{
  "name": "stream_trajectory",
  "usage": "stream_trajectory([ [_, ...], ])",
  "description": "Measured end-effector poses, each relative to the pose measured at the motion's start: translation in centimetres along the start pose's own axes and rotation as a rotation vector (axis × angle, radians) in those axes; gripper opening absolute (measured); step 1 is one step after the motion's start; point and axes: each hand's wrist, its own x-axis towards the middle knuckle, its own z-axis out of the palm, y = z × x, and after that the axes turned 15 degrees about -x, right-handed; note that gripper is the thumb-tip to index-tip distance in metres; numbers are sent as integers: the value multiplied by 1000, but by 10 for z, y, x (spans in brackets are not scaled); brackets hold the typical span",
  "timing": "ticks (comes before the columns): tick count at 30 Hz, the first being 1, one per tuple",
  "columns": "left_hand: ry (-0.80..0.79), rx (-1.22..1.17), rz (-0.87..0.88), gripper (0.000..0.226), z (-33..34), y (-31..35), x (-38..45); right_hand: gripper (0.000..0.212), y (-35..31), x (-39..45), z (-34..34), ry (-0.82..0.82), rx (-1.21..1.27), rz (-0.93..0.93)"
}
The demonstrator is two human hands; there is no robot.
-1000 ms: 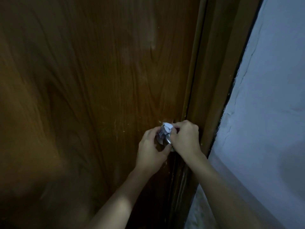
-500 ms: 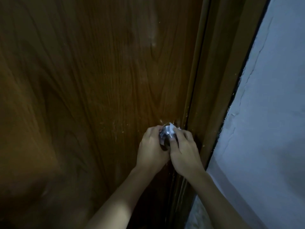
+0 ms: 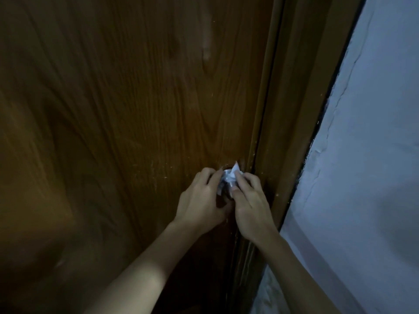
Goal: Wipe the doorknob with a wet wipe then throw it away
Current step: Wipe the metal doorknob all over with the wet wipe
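Here the knob [image 3: 226, 185] sits at the door's [image 3: 136, 109] right edge, beside the frame [image 3: 294, 109]. The left hand [image 3: 201, 202] curls its fingers around the knob's left side. The right hand [image 3: 251, 205] pinches the wipe [image 3: 234, 174] against the knob's top. No writing is legible.

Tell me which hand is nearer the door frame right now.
Right. The right hand presses the wet wipe on the doorknob beside the door frame; the left hand grips the knob's far side.
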Motion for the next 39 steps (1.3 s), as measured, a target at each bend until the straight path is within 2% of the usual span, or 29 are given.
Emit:
stream_trajectory([
  [4, -141, 210, 224, 77, -14, -5, 7, 46, 4, -3, 5, -16, 69, 124],
  [9, -347, 357, 340, 84, -35, -13, 16, 44, 6, -5, 8, 59, 21, 14],
  [12, -423, 377, 348, 85, -41, -12, 21, 49, 10, -6, 11, 36, 104, 119],
  [18, -455, 317, 328, 85, -40, -15, 25, 48, 8, 3, 13, 65, 105, 54],
  [23, -457, 320, 326, 88, -39, -16, 26, 48, 7, 13, 22, 52, 349, 277],
  [25, -453, 312, 318, 89, -39, -15, 26, 43, 6, 14, 18, 40, 225, 264],
  [27, -453, 311, 313, 88, -39, -14, 26, 47, 8, 10, 18, 51, 178, 172],
  [30, -459, 305, 301, 90, -39, -13, 25, 50, 4, 6, 18, 4, 454, 267],
  [33, -465, 284, 284, 95, -40, -13, 24, 42, -1, 10, 13, -25, 830, 530],
  [35, -464, 268, 266, 97, -39, -13, 23, 45, 0, 10, 9, -75, 1100, 670],
  [37, -461, 258, 254, 99, -38, -13, 23, 52, 3, 6, 3, -116, 1261, 735],
  [39, -457, 246, 248, 100, -38, -13, 22, 58, 8, 6, 1, -134, 1312, 727],
])
